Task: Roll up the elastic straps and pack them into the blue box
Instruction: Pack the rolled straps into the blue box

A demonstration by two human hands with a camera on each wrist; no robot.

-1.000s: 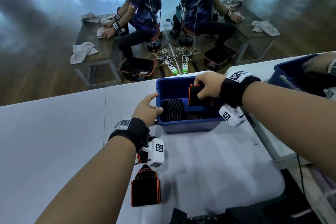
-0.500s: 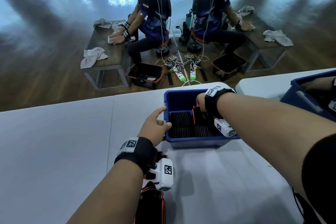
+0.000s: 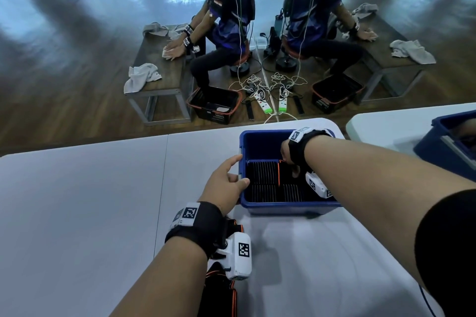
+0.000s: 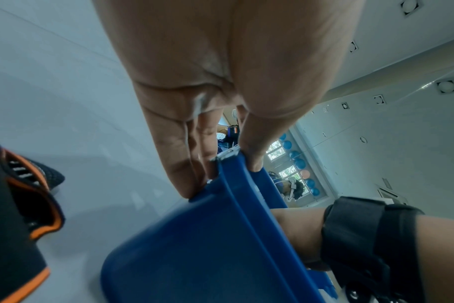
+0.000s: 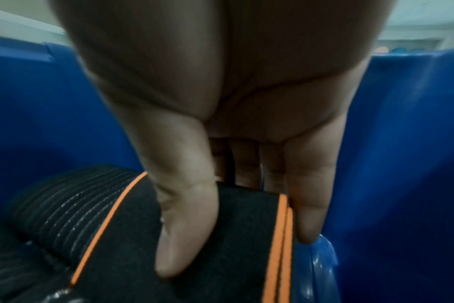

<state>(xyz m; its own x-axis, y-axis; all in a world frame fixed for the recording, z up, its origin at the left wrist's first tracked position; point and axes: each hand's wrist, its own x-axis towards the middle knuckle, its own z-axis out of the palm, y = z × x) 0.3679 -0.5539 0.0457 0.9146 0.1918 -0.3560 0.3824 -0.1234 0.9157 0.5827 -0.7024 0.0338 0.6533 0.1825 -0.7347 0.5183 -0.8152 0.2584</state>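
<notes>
The blue box (image 3: 283, 207) stands near the white table's far edge. My left hand (image 3: 226, 183) grips its left rim, thumb inside and fingers outside; the left wrist view shows this hand (image 4: 220, 176) on the box (image 4: 194, 256). My right hand (image 3: 291, 162) is down inside the box and holds a rolled black strap with orange edging (image 3: 286, 175). In the right wrist view my right hand (image 5: 236, 254) pinches that roll (image 5: 246, 215) between thumb and fingers. Several ribbed rolled straps (image 3: 262, 175) lie packed beside it. Loose straps (image 3: 219, 296) lie under my left wrist.
The white table (image 3: 77, 213) stretches left and toward me. A second blue box (image 3: 448, 147) stands at the far right on another table. Beyond the table edge, a person sits at a wooden bench (image 3: 154, 80) with towels, beside a mirror.
My right hand has gone down from above the rim into the box with the rolled strap. My left hand has stayed at the box's left rim.
</notes>
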